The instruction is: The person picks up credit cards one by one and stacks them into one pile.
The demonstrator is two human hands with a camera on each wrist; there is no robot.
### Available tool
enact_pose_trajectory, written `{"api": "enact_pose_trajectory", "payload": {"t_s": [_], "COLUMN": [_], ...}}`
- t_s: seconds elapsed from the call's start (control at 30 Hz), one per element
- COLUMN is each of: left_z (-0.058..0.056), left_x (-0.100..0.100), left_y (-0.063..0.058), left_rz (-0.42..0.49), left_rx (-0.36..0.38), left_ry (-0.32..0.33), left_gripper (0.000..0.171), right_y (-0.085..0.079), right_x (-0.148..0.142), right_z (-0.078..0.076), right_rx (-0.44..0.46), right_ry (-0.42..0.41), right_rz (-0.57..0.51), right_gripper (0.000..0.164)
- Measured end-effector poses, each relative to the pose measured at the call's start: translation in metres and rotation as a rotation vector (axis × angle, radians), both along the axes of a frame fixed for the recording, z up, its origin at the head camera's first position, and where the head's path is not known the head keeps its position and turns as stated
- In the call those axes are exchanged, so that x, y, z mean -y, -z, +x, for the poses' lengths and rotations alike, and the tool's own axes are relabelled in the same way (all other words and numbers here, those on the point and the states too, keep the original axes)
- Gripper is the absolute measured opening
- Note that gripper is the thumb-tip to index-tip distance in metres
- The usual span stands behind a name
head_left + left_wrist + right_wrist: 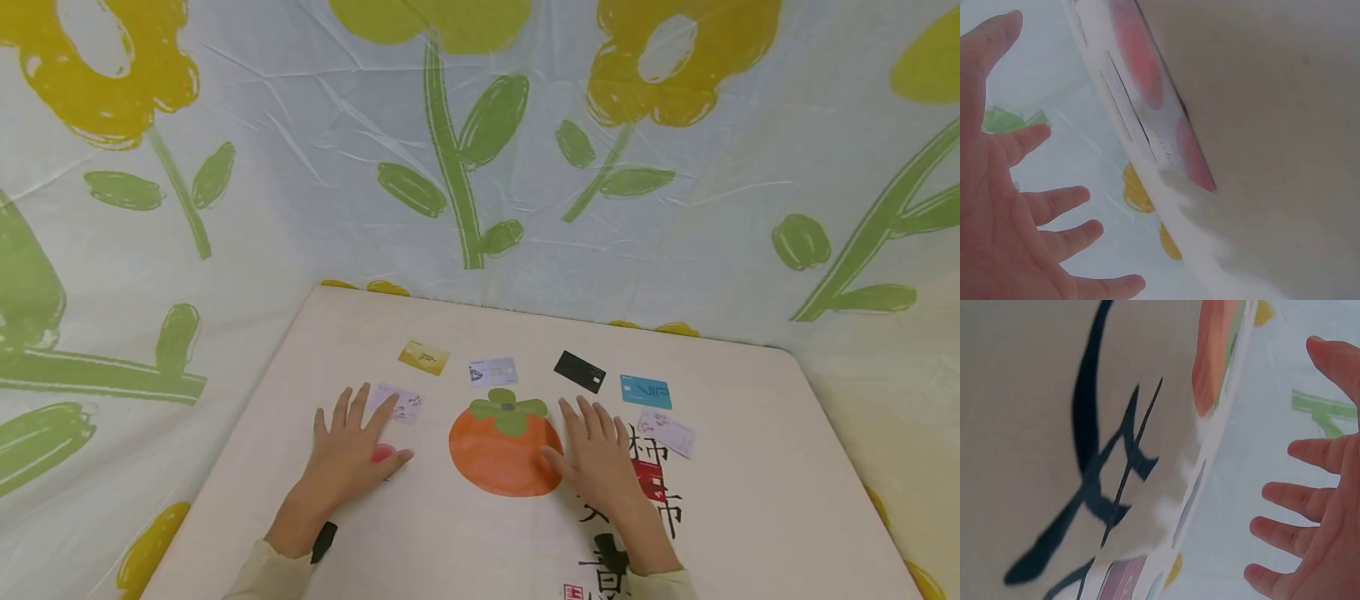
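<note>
My left hand [341,458] is open, fingers spread, over the left side of the table. Between its thumb and index finger a white card with pink-red shapes [1138,56] partly shows. A lavender card with a flower print [402,407] lies by the index fingertip. My right hand [603,467], also spread and holding nothing, hovers beside a printed orange persimmon [502,458]. Partly hidden by it is a red card [651,481]. Another lavender flowered card [667,433] lies to its right. In both wrist views the palms are bare, fingers apart.
Farther back lie a gold card [423,357], a pale grey card [493,372], a black card [580,372] and a blue card [647,392]. Black brush characters [667,517] are printed on the pale tablecloth [780,500]. A flowered curtain [315,150] hangs behind.
</note>
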State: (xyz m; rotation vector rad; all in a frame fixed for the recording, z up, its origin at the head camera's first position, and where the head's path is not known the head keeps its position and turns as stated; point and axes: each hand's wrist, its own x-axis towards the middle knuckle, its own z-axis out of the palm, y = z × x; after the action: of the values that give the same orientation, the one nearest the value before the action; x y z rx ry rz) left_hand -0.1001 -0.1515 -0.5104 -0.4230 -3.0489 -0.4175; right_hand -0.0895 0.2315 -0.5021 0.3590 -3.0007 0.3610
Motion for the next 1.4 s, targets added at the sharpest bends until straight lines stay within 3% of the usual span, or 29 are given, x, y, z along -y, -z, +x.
{"api": "enact_pose_trajectory", "payload": {"t_s": [0.27, 0.47, 0.8, 1.17, 1.4], "left_z": [0.007, 0.012, 0.014, 0.015, 0.016], "left_x": [0.021, 0.035, 0.051, 0.060, 0.064], "left_y": [0.010, 0.010, 0.008, 0.004, 0.001], "left_rz": [0.037, 0.057, 0.077, 0.120, 0.140], "left_rx": [-0.005, 0.022, 0.061, 0.075, 0.095], "left_ry": [-0.004, -0.005, -0.005, 0.001, 0.011], "left_gripper": [0.087, 0.089, 0.080, 0.075, 0.072], "right_y": [0.001, 0.004, 0.005, 0.002, -0.001], "right_x": [0.019, 0.036, 0.066, 0.106, 0.132], "right_z": [-0.003, -0.006, -0.013, -0.018, -0.016], "right_rx": [-0.055, -0.081, -0.101, -0.060, 0.012], "right_ry": [-0.059, -0.103, -0.185, -0.251, -0.257], "right_rz": [-0.051, -0.094, -0.079, 0.001, 0.007], "right_gripper": [0.078, 0.073, 0.068, 0.060, 0.068]}}
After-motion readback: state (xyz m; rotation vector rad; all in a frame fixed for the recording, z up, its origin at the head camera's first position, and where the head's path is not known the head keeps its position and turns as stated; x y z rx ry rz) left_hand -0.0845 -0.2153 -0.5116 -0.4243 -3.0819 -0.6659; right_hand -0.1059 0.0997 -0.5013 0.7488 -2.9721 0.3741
